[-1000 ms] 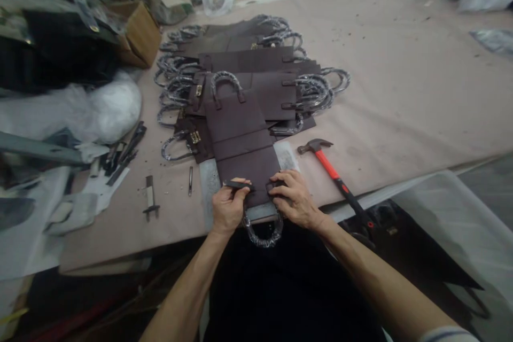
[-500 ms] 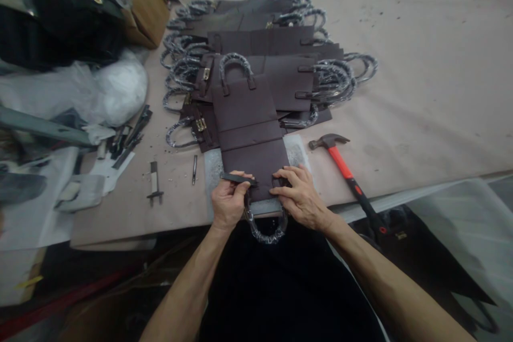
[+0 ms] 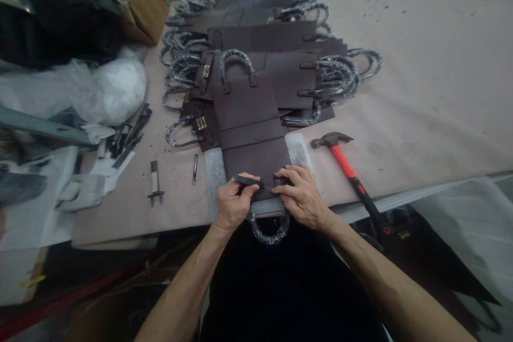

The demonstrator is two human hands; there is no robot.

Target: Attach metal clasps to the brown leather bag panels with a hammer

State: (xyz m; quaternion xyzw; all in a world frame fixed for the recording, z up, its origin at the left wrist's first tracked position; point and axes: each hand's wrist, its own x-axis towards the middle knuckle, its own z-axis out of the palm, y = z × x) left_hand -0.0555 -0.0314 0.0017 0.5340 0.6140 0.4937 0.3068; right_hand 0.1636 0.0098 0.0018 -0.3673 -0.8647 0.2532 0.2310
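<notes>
A dark brown leather bag panel (image 3: pixel 254 155) lies lengthwise before me on a pale grey slab (image 3: pixel 216 187). Its far end has a plastic-wrapped handle (image 3: pixel 236 56); a second plastic-wrapped handle (image 3: pixel 270 235) hangs over the table edge at the near end. My left hand (image 3: pixel 234 204) pinches a dark, narrow bar-shaped tool (image 3: pixel 246 180), held slanted low over the panel's near end by the left handle tab. My right hand (image 3: pixel 301 195) is curled at the right handle tab, its fingertips on that handle end. Its thumb is mostly hidden.
A claw hammer (image 3: pixel 344 165) with a red and black grip lies to the right. On the left are a small metal rod (image 3: pixel 195 169), a pronged tool (image 3: pixel 154 184) and dark strips (image 3: pixel 132 133). Stacked bag panels (image 3: pixel 288 77) lie beyond, near a cardboard box (image 3: pixel 144 8).
My left hand and the bar-shaped tool have shifted slightly right, toward the panel's middle. My right hand stays at the handle tab. The view has moved a little.
</notes>
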